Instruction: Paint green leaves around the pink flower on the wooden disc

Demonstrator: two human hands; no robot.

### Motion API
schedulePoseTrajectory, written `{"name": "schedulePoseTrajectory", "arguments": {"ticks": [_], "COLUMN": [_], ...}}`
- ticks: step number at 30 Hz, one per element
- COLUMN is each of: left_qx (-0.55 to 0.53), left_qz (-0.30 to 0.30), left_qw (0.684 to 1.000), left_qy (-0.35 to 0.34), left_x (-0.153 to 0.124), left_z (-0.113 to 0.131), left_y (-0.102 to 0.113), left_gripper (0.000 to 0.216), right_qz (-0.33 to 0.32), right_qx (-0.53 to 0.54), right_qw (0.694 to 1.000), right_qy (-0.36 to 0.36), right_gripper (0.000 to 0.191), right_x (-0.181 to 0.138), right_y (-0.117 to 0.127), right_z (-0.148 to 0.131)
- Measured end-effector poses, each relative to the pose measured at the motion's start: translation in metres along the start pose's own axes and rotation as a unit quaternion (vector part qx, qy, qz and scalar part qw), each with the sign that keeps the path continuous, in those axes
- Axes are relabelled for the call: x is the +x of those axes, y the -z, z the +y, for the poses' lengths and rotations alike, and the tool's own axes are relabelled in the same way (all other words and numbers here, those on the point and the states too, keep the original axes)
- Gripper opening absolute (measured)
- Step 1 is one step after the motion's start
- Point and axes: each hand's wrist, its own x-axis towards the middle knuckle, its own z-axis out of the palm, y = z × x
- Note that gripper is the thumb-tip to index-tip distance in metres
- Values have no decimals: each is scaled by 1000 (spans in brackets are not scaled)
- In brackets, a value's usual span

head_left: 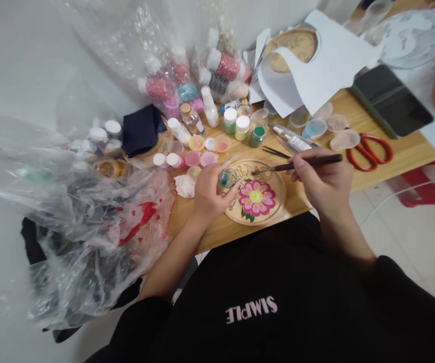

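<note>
My left hand (210, 192) holds a small clear cup (228, 178) with green paint in it, thumb and fingers around its sides. Under the cup lies a round wooden plaque (280, 194) with a pink and yellow flower (256, 197), green leaves below it and unpainted outlined parts at the top and left. In my right hand (321, 179) is a paintbrush (308, 162) with a dark handle, gripped between thumb and fingers. Its dark tip is over the upper part of the plaque; whether it touches the wood I cannot tell.
Behind the plaque stand paint jars (242, 127), bottles and small cups. Black tweezers (276, 152), red-handled scissors (371, 151) and a phone (393, 101) lie to the right. Crumpled plastic bags (126, 222) cover the left side. A white tissue (184, 186) lies beside my left hand.
</note>
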Motion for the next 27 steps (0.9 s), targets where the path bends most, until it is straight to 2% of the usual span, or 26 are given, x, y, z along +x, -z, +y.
{"name": "schedulePoseTrajectory", "arguments": {"ticks": [5, 15, 27], "left_qx": [-17, -14, -1], "left_qz": [-10, -11, 4], "left_qw": [1000, 1000, 1000], "left_qy": [8, 5, 0], "left_x": [-1, 0, 1], "left_z": [-1, 0, 1], "left_y": [0, -1, -1], "left_gripper": [40, 39, 37], "right_qz": [-1, 4, -1], "right_qx": [-5, -7, -5], "right_qw": [1000, 1000, 1000], "right_qy": [-3, 7, 3], "right_gripper": [19, 13, 13], "right_x": [0, 0, 1], "right_y": [0, 2, 1], "right_z": [0, 1, 2]}}
